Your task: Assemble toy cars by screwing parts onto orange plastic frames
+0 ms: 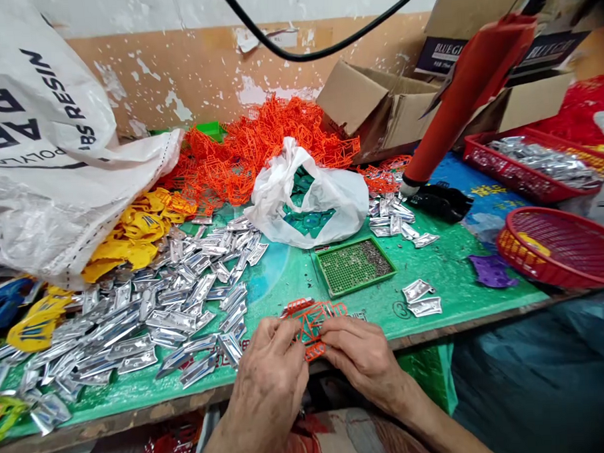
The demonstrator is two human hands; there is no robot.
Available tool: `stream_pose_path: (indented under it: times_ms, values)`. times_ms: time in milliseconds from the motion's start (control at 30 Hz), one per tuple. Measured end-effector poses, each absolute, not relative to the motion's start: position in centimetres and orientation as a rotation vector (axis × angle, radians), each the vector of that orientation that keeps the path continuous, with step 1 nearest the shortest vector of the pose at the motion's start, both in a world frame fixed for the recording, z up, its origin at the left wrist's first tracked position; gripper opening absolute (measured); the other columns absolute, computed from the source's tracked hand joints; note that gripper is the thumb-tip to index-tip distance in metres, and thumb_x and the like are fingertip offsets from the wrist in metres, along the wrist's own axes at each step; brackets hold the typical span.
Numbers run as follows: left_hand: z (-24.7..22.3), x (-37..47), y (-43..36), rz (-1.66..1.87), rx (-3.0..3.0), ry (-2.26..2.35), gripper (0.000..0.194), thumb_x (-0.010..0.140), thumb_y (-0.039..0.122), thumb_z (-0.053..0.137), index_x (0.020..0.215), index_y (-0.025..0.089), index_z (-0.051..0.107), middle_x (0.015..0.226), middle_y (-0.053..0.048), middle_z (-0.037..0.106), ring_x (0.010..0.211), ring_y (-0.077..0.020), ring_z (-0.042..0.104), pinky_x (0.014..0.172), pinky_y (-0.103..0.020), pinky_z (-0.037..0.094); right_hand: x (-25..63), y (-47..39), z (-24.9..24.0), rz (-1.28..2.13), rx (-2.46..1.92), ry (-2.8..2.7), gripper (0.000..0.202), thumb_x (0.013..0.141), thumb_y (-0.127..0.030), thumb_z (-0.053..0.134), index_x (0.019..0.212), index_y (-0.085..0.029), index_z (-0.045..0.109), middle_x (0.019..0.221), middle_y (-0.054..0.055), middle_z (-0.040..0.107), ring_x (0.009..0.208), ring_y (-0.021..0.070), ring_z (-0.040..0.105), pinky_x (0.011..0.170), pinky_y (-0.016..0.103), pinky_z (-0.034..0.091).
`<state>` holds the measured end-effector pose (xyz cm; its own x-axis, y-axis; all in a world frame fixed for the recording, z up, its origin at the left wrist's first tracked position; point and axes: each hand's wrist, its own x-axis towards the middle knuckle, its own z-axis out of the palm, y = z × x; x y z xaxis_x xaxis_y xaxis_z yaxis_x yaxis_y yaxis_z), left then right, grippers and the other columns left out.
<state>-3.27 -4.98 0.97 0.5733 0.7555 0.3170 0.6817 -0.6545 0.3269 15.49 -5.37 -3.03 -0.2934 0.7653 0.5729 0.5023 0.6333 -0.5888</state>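
Note:
An orange lattice-like plastic frame [312,326] is held at the table's front edge between both hands. My left hand [273,374] is closed on its left side, with thumb and index finger pressed together. My right hand [362,357] pinches its right side, fingers bent. Just beyond lies a green mesh tray [329,289] with many tiny metal pieces in it. Behind the tray, an open white plastic bag [266,208] holds dark green pieces. Shiny silver parts [186,318] are heaped to the left, and a pair of them [422,298] lies to the right.
Orange frames [258,148] are piled at the back. Yellow parts [132,234] and a white sack [40,191] stand left. On the right are a red post [469,99], a red basket [513,244], a purple piece [491,270] and cardboard boxes [402,115].

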Motion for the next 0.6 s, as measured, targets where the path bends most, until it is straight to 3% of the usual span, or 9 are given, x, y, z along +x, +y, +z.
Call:
stream_pose_path:
  times_ms: [133, 300, 600]
  values:
    - [0.4, -3.3, -4.6, 0.628, 2.461, 1.115, 0.018, 0.08, 0.001, 0.051, 0.077, 0.018, 0.057, 0.079, -0.004, 0.064, 0.075, -0.021, 0.06, 0.065, -0.033, 0.053, 15.6, -5.5, -3.0, 0.399, -0.973, -1.958, 0.009, 0.091, -0.015, 0.057, 0.091, -0.017, 0.065, 0.087, 0.005, 0.072, 0.08, 0.0144, 0.069, 0.074, 0.026, 0.055]
    - [-0.1, -3.2, -4.2, 0.538, 2.266, 1.047, 0.025, 0.082, 0.002, 0.051, 0.095, 0.02, 0.064, 0.086, -0.003, 0.067, 0.079, -0.0178, 0.063, 0.068, -0.027, 0.051, 15.9, -5.3, -3.5, 0.543, -0.943, -1.982, 0.008, 0.092, -0.016, 0.056, 0.091, -0.017, 0.064, 0.086, 0.004, 0.071, 0.082, 0.0149, 0.067, 0.076, 0.026, 0.054]
    - [0.6, -2.6, -3.0, 0.63, 1.947, 0.99, 0.024, 0.082, 0.005, 0.051, 0.079, 0.02, 0.069, 0.08, -0.001, 0.069, 0.078, -0.0171, 0.063, 0.074, -0.028, 0.051, 15.0, -4.6, -3.4, 0.718, -1.056, -1.778, 0.01, 0.088, -0.021, 0.064, 0.096, -0.018, 0.067, 0.088, 0.005, 0.068, 0.085, 0.0164, 0.066, 0.076, 0.028, 0.056]
